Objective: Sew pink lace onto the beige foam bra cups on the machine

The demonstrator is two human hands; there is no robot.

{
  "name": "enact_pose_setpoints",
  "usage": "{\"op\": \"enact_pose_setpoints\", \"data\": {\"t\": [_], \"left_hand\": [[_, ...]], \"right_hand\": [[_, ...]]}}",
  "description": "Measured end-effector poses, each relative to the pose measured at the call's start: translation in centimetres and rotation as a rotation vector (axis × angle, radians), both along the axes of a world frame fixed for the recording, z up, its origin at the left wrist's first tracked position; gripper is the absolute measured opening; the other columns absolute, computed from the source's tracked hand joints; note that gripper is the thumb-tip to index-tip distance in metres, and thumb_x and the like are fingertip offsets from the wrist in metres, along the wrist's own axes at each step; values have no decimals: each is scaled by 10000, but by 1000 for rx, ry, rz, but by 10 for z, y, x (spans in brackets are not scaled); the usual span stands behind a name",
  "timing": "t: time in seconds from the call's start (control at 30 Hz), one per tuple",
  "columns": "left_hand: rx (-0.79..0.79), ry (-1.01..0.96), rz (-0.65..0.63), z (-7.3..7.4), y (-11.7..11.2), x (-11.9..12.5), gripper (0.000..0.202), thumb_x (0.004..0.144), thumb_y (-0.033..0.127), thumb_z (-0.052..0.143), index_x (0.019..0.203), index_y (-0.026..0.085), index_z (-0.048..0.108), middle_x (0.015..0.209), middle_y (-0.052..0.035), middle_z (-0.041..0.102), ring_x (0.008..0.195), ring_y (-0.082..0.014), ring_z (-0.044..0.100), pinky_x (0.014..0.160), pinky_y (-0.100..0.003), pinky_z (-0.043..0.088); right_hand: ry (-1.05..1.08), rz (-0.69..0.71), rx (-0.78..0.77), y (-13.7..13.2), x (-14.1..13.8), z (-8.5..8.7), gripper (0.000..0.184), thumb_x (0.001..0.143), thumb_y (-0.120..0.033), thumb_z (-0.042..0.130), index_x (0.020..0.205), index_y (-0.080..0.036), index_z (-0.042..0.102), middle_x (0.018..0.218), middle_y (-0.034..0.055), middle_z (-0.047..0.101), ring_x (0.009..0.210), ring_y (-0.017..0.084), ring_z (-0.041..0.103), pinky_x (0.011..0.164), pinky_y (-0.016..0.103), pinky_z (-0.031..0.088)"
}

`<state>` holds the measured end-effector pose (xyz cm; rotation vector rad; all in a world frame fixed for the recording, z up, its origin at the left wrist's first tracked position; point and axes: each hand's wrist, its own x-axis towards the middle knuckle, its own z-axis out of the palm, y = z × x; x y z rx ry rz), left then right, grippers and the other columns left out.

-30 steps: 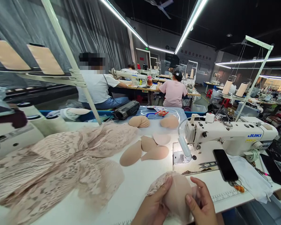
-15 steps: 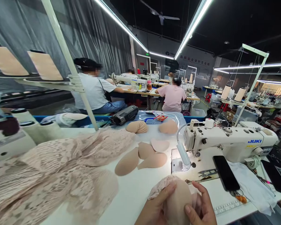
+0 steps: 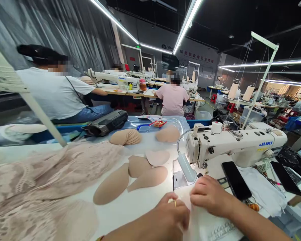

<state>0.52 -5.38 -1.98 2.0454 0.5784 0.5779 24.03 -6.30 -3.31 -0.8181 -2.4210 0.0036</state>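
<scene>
A white desk [image 3: 122,211] fills the foreground, with beige lace fabric [image 3: 52,170] heaped along its left side. On the right stands a white sewing machine [image 3: 225,144]. Between them, four smooth beige pads [image 3: 111,187] lie in an overlapping cluster, left of both hands. The left hand [image 3: 172,212] curls its fingers in narrowly in front of the machine; the right hand [image 3: 210,195] is palm down, fingers bunched together. Whether either holds anything I cannot tell, since the fingers hide what is beneath. A white cloth [image 3: 263,189] hangs over the near edge, beside a black phone [image 3: 237,180]. The machine's metal plate [image 3: 179,179] lies just beyond the hands, partly covered by a small lamp [image 3: 187,167].
</scene>
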Motion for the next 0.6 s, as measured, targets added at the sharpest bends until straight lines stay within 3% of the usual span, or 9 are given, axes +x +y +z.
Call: {"op": "enact_pose_setpoints", "data": {"t": [0.1,0.23,0.33,0.6], "left_hand": [[236,204,-221,23,21,-7,152,720,109,699,614,215,671,1087,-29,735,1006,-252,673,1024,-366,415],[323,317,-263,45,32,-12,217,752,19,694,701,227,727,1141,-3,720,1028,-218,668,855,-255,431],[313,340,-246,46,31,-12,259,742,-10,695,725,244,746,1158,20,720,1045,-218,663,844,-247,415],[286,427,-208,42,32,-10,198,828,63,690,732,232,727,1211,2,725,1089,-249,660,953,-297,388]], "right_hand": [[-236,-68,216,26,0,0,286,963,-46,577,735,-220,586,744,1,673,796,184,531,678,302,366],[-171,-85,108,27,8,-4,270,882,24,524,862,-217,645,816,5,699,865,180,582,736,293,394],[-124,-76,23,19,14,-4,315,866,24,531,966,-233,684,887,1,735,910,187,616,791,299,412],[-124,-153,-16,23,14,-7,320,895,18,538,930,-244,719,1029,11,782,922,198,616,864,319,452]]}}
